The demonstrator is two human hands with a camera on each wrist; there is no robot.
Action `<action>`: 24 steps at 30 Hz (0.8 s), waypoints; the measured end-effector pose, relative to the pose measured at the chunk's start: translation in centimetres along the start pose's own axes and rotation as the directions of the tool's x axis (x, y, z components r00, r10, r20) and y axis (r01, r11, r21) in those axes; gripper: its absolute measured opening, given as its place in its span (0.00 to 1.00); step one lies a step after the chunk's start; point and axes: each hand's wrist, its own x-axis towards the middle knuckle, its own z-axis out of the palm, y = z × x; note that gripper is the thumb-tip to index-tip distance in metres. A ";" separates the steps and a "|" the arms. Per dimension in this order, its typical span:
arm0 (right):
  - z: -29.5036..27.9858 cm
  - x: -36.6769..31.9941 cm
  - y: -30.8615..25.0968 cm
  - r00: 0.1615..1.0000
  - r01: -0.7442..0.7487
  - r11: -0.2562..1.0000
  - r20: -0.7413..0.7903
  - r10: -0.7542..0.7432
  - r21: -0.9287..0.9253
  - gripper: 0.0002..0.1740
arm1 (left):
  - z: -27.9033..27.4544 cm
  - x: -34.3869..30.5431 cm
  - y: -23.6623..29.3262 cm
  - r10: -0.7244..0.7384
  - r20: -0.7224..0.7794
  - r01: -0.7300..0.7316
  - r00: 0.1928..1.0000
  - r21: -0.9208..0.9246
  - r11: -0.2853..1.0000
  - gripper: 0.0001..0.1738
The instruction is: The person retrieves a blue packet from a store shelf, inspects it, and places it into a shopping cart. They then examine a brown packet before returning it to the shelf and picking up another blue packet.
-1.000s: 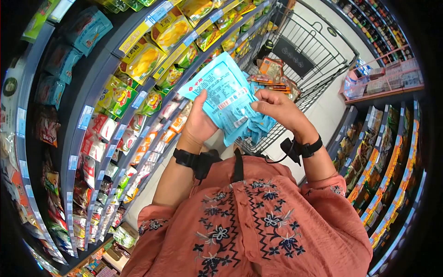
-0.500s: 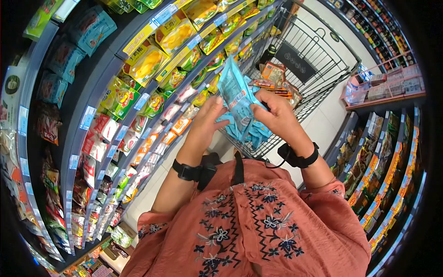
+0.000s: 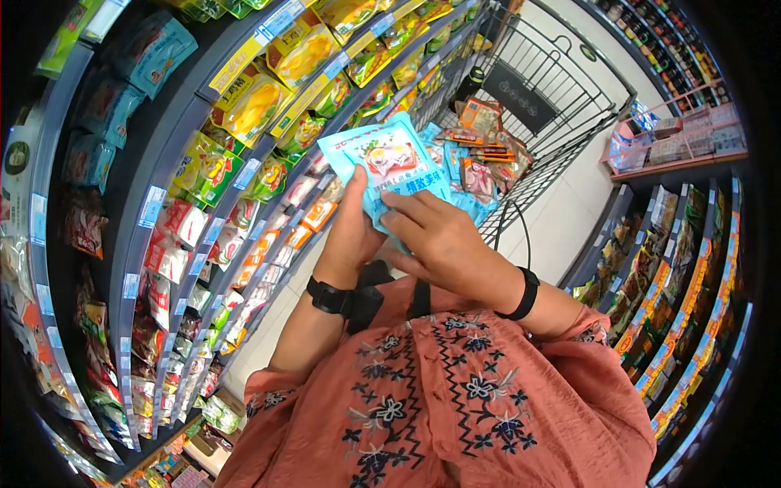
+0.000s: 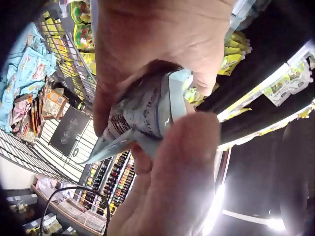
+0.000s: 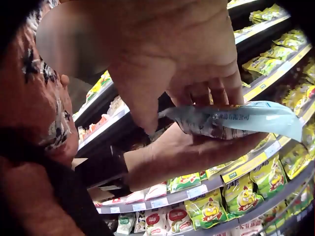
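In the head view, a light-blue food packet has its printed picture face turned up. My left hand holds it by its left side, with the thumb over the front and the palm beneath. My right hand lies across the packet's lower part, its fingers extended over the printed face. The right wrist view shows the packet edge-on between the two hands, with the right thumb near its end. Part of its back, with a barcode, shows on the packet in the left wrist view.
A shopping cart stands ahead, holding more blue packets and orange-brown packets. Shelves of yellow seasoning bags run along the left. More blue packets sit on the far-left shelf. Another shelf rack stands on the right.
The packet has been turned from its text-covered back to its picture face. My right hand has moved from the packet's right edge to across its lower front. My left hand grips its left side again.
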 end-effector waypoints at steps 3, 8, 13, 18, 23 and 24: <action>0.2 0.0 -0.4 0.997 0.073 0.996 -0.035 -0.071 0.056 0.24 | 0.0 0.5 1.1 -0.022 -0.001 0.022 1.000 -0.077 0.997 0.33; -0.9 -0.7 -0.5 0.990 0.071 0.983 0.108 -0.091 0.172 0.22 | -0.5 0.5 1.9 0.003 -0.008 -0.004 1.000 -0.150 0.989 0.33; -4.4 -1.0 0.3 0.973 -0.116 0.931 0.230 0.036 0.346 0.17 | -0.9 0.0 2.6 -0.012 0.007 0.013 1.000 -0.130 0.991 0.34; -9.8 0.7 1.8 0.953 -0.258 0.933 0.222 0.204 0.252 0.11 | -1.1 -0.7 3.7 -0.039 0.069 0.046 0.997 -0.100 0.994 0.36; -13.5 1.3 3.3 0.926 -0.347 0.870 0.272 0.260 0.350 0.12 | -1.6 -1.5 4.5 -0.030 0.034 0.033 0.999 -0.110 0.993 0.35; -14.7 1.6 3.2 0.837 -0.541 0.688 0.386 0.388 0.483 0.14 | -1.6 -1.9 4.7 -0.033 0.033 0.036 0.999 -0.112 0.993 0.35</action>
